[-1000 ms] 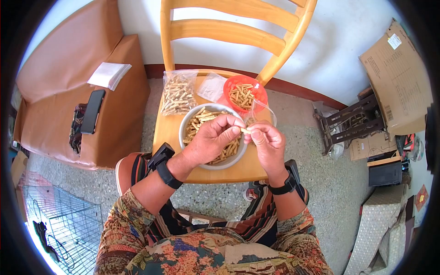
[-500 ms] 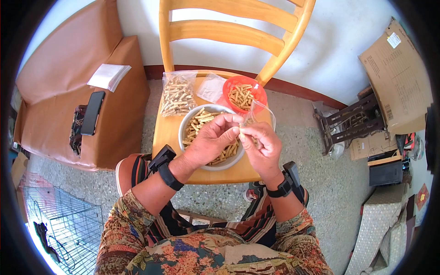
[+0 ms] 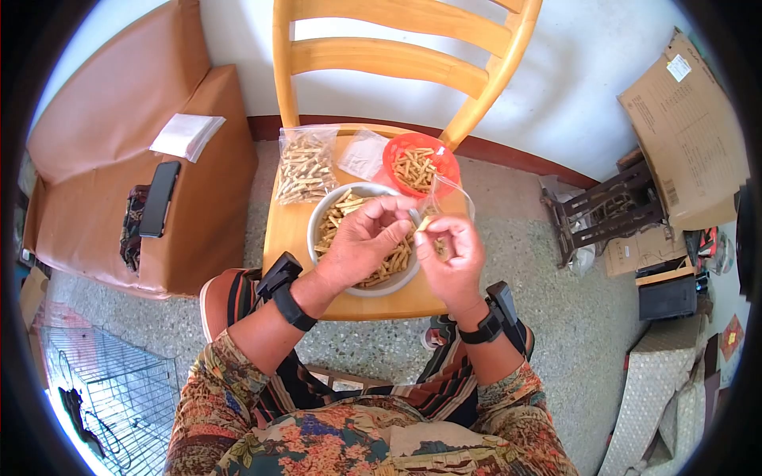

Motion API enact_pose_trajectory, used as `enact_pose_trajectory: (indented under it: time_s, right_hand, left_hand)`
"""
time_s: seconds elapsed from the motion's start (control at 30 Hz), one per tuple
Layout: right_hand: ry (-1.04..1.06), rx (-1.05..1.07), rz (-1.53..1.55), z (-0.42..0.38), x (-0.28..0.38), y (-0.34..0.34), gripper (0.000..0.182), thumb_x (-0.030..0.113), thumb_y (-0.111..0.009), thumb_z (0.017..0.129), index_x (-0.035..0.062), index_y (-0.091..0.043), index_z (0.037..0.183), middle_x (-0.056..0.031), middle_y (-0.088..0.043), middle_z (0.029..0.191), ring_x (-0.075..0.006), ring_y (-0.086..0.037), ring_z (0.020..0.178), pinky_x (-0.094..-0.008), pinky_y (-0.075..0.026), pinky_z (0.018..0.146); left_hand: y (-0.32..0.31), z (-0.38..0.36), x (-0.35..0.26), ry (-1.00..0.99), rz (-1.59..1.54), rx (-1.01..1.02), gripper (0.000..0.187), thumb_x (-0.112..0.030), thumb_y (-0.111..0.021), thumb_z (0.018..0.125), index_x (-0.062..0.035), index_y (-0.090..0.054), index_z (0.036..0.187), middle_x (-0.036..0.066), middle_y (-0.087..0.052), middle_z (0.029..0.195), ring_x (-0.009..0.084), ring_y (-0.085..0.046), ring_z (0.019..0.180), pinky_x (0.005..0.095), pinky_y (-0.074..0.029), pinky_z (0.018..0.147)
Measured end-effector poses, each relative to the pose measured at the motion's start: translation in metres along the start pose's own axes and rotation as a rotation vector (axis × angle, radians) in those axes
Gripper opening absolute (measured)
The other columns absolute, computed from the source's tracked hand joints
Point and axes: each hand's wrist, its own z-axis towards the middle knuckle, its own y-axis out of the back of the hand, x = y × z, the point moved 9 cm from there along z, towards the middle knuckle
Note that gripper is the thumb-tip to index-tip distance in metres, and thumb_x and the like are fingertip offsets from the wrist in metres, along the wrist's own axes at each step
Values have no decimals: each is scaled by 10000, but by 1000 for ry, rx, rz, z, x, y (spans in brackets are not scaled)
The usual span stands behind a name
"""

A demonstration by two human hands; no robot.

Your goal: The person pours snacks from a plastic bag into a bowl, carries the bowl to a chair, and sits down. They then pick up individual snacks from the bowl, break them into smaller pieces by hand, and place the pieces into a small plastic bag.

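Observation:
Above the right part of a white bowl (image 3: 316, 230) full of short beige sticks (image 3: 389, 268), my two hands are close together. My left hand (image 3: 369, 242) is closed in a pinch, with a small greyish thing (image 3: 414, 216) at its fingertips that is too small to make out. Thumb and fingers of my right hand (image 3: 452, 262) pinch a short beige stick (image 3: 425, 224). Just behind the fingers, an open clear plastic bag (image 3: 454, 194) stands partly hidden by my right hand. Bowl and bag rest on a wooden chair seat (image 3: 290, 238).
A filled clear bag of sticks (image 3: 307, 166), flat plastic bags (image 3: 363, 155) and a red basket (image 3: 390, 163) of sticks occupy the seat's back. Left, a brown sofa (image 3: 210, 182) bears a phone (image 3: 159, 198). A wire cage (image 3: 119, 389) and a cardboard box (image 3: 683, 135) flank the floor.
My fingertips have moved slightly apart. The stick in my right hand and the greyish thing at my left fingertips now show more plainly.

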Motion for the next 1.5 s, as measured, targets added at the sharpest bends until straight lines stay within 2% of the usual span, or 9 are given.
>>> enact_pose_trajectory:
  time_s: [0.07,0.43,0.53,0.7,0.97,1.07,1.13,1.23,1.5]
  right_hand:
    - [40,-204,5,6,9,26,210,-58,-690,734,23,-574,889,-69,-605,906,-159,-586,791,-266,-478,734]
    - [356,-221,-769,12,43,38,207,-55,-686,701,49,-595,856,-69,-605,818,-224,-572,806,-319,-462,708]
    - [178,-84,-413,8,27,20,196,-61,-679,688,43,-592,830,-73,-611,841,-247,-568,831,-337,-462,722]
    - [188,291,-775,1,-7,-33,163,32,-693,688,45,-624,835,-99,-554,794,-283,-552,813,-376,-459,710]
    - [163,337,-895,-2,-21,-45,172,49,-693,699,52,-651,866,-95,-576,821,-307,-560,806,-378,-470,697]
    - [96,247,-745,-1,-19,-35,143,58,-701,744,36,-649,875,-72,-610,838,-232,-594,796,-319,-480,702]
    - [-228,117,-301,0,-33,-16,113,24,-660,818,23,-625,925,-55,-628,878,-146,-611,818,-254,-487,740]
    - [-272,51,256,1,-32,-6,143,24,-613,880,7,-589,1019,-39,-624,922,-87,-593,849,-216,-476,782]
    - [-298,-9,354,6,-28,7,160,42,-585,902,14,-548,1055,-39,-610,954,-97,-589,846,-240,-487,773]
  left_hand:
    - [7,1,-4,12,25,-70,246,-117,-524,949,-69,-536,1190,-24,-574,934,57,-552,853,223,-468,757]
    - [47,0,-10,67,84,-381,279,-134,-519,935,-64,-508,1204,-3,-579,918,50,-526,734,198,-455,651]
    - [51,-2,-15,26,59,-420,284,-130,-515,937,-60,-501,1212,-5,-579,921,46,-524,734,190,-445,649]
    - [53,-2,-14,19,35,-429,292,-129,-522,934,-63,-501,1217,-12,-580,924,44,-521,727,189,-440,647]
    - [53,-3,-15,19,40,-429,258,-122,-527,931,-65,-532,1182,-18,-588,916,39,-519,723,187,-438,644]
    - [53,-4,-14,44,7,-425,226,-127,-525,933,-63,-556,1148,-21,-591,917,40,-523,721,183,-437,643]
    - [51,-2,-7,86,11,-376,212,-176,-496,954,-59,-582,1109,-16,-591,926,45,-527,752,196,-444,664]
    - [45,-4,0,137,23,-329,253,-233,-454,973,-58,-594,1091,-12,-590,933,61,-532,803,220,-455,705]
    - [1,-4,6,215,45,-10,301,-287,-482,975,-35,-569,1114,13,-592,987,84,-544,900,239,-446,793]
